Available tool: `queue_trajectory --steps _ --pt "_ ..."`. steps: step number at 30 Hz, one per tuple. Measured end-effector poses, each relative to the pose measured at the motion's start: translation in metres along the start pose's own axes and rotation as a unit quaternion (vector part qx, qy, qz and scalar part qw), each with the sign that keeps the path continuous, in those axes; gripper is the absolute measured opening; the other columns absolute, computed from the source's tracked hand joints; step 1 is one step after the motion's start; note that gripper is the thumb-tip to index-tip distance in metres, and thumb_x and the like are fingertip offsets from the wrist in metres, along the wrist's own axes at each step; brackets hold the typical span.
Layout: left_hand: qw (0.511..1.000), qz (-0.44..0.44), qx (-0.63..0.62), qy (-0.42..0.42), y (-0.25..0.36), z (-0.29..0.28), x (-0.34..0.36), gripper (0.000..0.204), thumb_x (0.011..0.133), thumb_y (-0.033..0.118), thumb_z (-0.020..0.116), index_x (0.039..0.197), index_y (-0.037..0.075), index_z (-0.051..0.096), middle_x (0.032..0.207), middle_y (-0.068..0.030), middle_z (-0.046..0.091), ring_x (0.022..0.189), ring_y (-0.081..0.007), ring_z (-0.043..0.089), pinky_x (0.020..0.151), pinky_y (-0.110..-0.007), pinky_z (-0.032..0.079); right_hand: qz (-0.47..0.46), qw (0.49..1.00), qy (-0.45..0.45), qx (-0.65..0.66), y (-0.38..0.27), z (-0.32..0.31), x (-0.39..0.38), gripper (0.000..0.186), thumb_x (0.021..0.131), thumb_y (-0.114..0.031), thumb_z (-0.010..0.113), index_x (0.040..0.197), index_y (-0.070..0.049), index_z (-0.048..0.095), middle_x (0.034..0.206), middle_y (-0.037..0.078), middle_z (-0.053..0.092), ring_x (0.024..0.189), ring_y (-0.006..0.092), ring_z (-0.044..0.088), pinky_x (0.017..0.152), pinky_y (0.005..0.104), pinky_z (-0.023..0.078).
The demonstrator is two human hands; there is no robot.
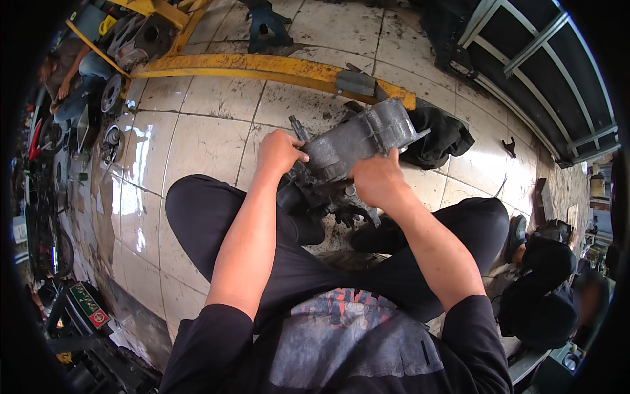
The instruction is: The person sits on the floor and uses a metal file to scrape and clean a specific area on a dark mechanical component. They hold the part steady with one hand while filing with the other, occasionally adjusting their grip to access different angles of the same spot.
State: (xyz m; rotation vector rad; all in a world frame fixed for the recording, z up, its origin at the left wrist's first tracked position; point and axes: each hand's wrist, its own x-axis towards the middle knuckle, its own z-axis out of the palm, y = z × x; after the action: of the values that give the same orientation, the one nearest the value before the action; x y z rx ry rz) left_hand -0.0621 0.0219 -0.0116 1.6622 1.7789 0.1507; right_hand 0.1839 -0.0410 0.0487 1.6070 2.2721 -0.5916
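A grey cast-metal casing (351, 141), much like a gearbox housing, stands tilted over the floor in front of my bent legs. A short shaft (297, 127) sticks out beside its left end. My left hand (282, 153) grips that end, thumb against the casing's side and fingers curled out of sight. At the near edge, my right hand (379, 178) is closed on the casing, thumb up along its face. Dark greasy parts (341, 207) hang below, between my shins; their lower side is partly hidden.
A yellow steel beam (243, 63) lies across the floor beyond the casing. Black cloth (436, 138) is bunched to its right. A blue metal stand (268, 27) is farther off. Other people sit at far left and lower right. Stained tiles (147, 154) surround me.
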Motion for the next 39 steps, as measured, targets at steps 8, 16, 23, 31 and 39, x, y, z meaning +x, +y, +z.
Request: queue_trajectory --steps 8,16,23,31,39 --pt "1.0 0.002 -0.012 0.007 -0.002 0.003 0.001 0.051 0.062 0.022 0.096 0.11 0.009 0.083 0.102 -0.0202 0.078 0.094 -0.0333 0.077 0.086 -0.04 0.058 0.049 0.995 0.049 0.066 -0.006 0.018 -0.007 0.025 0.089 -0.015 0.061 0.104 -0.016 0.081 0.103 0.013 0.079 0.108 0.034 0.07 0.111 0.0628 0.032" --pt "1.0 0.005 -0.017 0.005 -0.005 0.004 0.002 0.051 0.063 0.022 0.095 0.11 0.008 0.083 0.103 -0.0198 0.079 0.094 -0.0331 0.077 0.086 -0.04 0.059 0.024 0.999 0.025 -0.016 -0.013 0.011 -0.003 0.034 0.085 -0.01 0.063 0.111 -0.02 0.083 0.108 0.013 0.078 0.112 0.0345 0.067 0.107 0.0601 0.033" --pt "1.0 0.006 -0.023 0.002 -0.005 0.003 0.004 0.051 0.063 0.022 0.095 0.11 0.007 0.083 0.103 -0.0203 0.078 0.094 -0.0333 0.077 0.086 -0.04 0.058 -0.006 0.995 0.084 -0.047 -0.026 0.004 -0.005 0.016 0.085 -0.012 0.066 0.094 -0.008 0.078 0.097 0.014 0.076 0.107 0.0347 0.067 0.104 0.0598 0.035" --pt "0.999 -0.009 -0.032 0.001 -0.001 0.002 -0.001 0.051 0.062 0.021 0.096 0.11 0.008 0.083 0.101 -0.0208 0.078 0.094 -0.0326 0.077 0.084 -0.04 0.059 0.032 0.993 0.091 -0.063 -0.038 -0.011 -0.013 0.018 0.089 -0.016 0.063 0.09 -0.01 0.08 0.097 0.015 0.077 0.107 0.0337 0.067 0.106 0.0546 0.032" --pt "1.0 -0.001 -0.026 0.006 -0.006 0.004 0.002 0.051 0.061 0.022 0.096 0.109 0.009 0.083 0.101 -0.0204 0.079 0.093 -0.0331 0.077 0.085 -0.04 0.059 0.046 0.997 0.061 0.033 -0.019 0.01 -0.015 0.021 0.09 -0.012 0.062 0.101 -0.009 0.079 0.101 0.016 0.077 0.11 0.0355 0.068 0.103 0.0567 0.035"
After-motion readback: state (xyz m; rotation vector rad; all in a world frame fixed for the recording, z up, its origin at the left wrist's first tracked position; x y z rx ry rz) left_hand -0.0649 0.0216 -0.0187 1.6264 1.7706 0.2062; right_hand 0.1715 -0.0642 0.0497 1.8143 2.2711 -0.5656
